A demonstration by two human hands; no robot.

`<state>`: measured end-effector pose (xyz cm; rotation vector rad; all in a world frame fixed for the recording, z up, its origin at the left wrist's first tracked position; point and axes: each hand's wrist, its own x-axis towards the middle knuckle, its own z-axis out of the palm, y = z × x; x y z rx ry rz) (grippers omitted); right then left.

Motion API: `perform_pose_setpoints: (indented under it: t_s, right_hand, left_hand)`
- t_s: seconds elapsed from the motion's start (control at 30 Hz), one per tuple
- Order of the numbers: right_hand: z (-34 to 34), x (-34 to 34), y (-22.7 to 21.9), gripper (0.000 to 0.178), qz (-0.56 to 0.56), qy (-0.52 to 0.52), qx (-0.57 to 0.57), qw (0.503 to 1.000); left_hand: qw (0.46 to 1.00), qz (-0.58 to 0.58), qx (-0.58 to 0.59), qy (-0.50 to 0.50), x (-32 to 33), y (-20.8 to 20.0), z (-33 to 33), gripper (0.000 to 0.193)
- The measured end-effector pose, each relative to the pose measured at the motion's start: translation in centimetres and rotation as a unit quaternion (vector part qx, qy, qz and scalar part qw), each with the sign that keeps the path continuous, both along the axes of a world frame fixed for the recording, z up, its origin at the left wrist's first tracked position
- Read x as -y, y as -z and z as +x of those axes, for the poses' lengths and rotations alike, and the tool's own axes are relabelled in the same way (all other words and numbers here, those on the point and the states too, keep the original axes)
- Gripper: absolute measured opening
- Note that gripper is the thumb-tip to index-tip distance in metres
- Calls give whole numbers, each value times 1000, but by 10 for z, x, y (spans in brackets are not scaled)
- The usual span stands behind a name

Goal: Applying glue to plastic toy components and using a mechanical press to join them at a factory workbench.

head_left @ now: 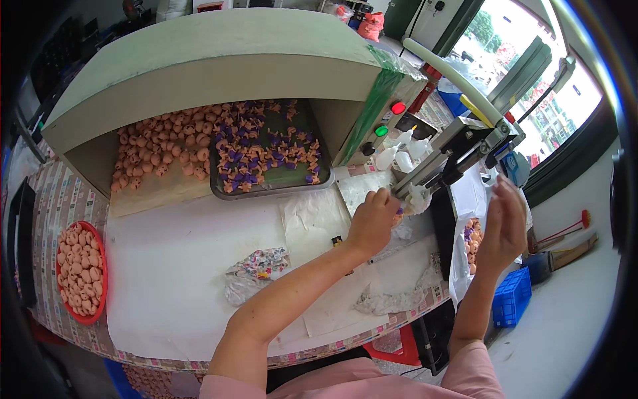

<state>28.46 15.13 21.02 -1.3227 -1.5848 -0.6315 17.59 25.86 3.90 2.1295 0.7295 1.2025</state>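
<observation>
My left hand [372, 223] is closed beside the foot of a bench press [442, 156]. Its fingertips pinch a small doll body, of which a bit of purple and peach shows past the fingers. Just right of those fingers, a wad of white crumpled cloth [419, 198] sits on the press. Raised over a paper-lined box [460, 266] is my right hand [503, 226], its fingers stretched upward and nothing visible in them. Peach doll parts [472, 243], some with purple, lie in that box.
Under a green-topped hood [219, 40] are heaped doll heads [159, 143] and a black tray [272, 193] of purple-clothed doll bodies. A red basket [105, 279] of peach parts stands at left. Crumpled cloth [256, 272], small white bottles [387, 158] and a blue crate [512, 299] are around.
</observation>
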Motion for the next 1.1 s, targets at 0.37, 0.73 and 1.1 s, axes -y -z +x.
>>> perform_pose_setpoints:
  t_s: [0.37, 0.73, 1.1]
  right_hand:
    - [-11, -87, -86, 41, -61, 39, -2, 997]
    - [11, -96, -125, 53, -95, -129, -220, 962]
    - [30, 2, -118, 29, -115, -553, -265, 781]
  left_hand:
    - [998, -59, 13, 32, -21, 2, -6, 21]
    - [997, -65, 24, 42, -29, 0, -9, 17]
    - [995, -88, 38, 39, -19, 9, -3, 12]
